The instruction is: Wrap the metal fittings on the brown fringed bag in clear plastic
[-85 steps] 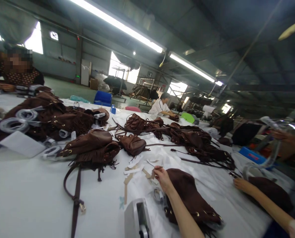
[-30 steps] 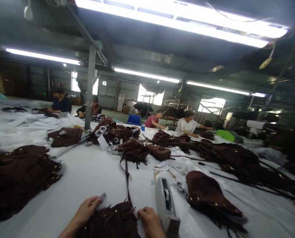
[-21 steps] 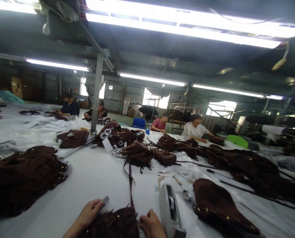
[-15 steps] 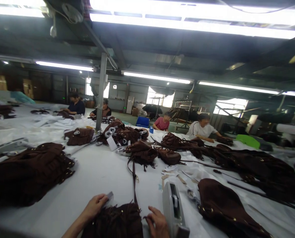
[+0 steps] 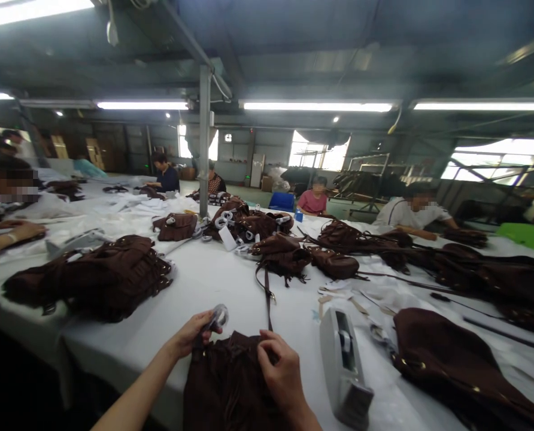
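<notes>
A dark brown fringed suede bag (image 5: 224, 386) lies in front of me on the white table (image 5: 195, 287), its strap running away toward the middle. My left hand (image 5: 193, 332) pinches a small clear plastic-wrapped piece (image 5: 220, 315) at the bag's top left corner. My right hand (image 5: 282, 374) rests curled on the bag's top edge, fingers closed on the suede. A grey tape dispenser (image 5: 343, 365) stands just right of my right hand.
Piles of similar brown fringed bags lie at left (image 5: 100, 278), centre (image 5: 280, 254) and right (image 5: 455, 359). Paper scraps (image 5: 339, 293) lie beyond the dispenser. Several other people sit along the far side and at the left edge. A steel post (image 5: 204, 137) rises from the table.
The view has tilted down and drawn closer. My left hand has lifted the small wrapped piece at the bag's corner, and my right hand has moved up onto the bag's top edge.
</notes>
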### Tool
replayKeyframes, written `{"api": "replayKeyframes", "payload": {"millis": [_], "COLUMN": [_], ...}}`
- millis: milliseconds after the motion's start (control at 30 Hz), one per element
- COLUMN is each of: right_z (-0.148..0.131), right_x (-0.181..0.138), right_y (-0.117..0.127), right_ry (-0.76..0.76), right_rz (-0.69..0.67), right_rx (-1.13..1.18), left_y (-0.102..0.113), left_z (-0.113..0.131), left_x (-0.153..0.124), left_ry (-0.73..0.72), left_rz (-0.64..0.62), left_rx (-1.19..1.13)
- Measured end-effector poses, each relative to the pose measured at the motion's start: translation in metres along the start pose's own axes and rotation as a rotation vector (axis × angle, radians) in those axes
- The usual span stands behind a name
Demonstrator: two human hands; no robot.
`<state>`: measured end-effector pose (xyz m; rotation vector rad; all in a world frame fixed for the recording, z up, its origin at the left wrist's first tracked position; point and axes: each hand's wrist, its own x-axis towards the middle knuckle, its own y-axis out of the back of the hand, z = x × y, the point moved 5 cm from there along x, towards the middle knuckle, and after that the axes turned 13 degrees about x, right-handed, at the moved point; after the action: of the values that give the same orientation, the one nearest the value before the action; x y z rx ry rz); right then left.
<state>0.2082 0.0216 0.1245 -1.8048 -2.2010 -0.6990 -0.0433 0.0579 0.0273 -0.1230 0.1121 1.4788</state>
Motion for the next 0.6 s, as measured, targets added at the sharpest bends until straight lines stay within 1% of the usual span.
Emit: {"api": "replayKeyframes", "payload": {"millis": [133,200,300,400,600], "right_z": [0.01,0.018,0.029,0.037,0.04], "right_x": [0.012,0.013,0.011,0.009,0.014], "right_y": [-0.025,-0.034,-0.046,-0.059,-0.071], "right_ry": [-0.144,-0.179,-0.202,-0.206,-0.215], "right_rz": [0.03,0.07,0.098,0.084,0.059], "right_rx": [0.001,-0.046,-0.126,-0.175,-0.283], "left_y": [0.0,-0.001,-0.002,-0.003,-0.007], "left_z": [0.001,0.0,-0.001,-0.002,0.003], "left_x": [-0.001,-0.001,-0.001,-0.002,-0.003], "left_ry": [0.004,0.005,0.004,-0.001,-0.034], "left_rz": [-0.02,-0.017,0.006,0.037,0.086], "left_rx": [-0.085,-0.107,-0.119,-0.106,-0.037]}}
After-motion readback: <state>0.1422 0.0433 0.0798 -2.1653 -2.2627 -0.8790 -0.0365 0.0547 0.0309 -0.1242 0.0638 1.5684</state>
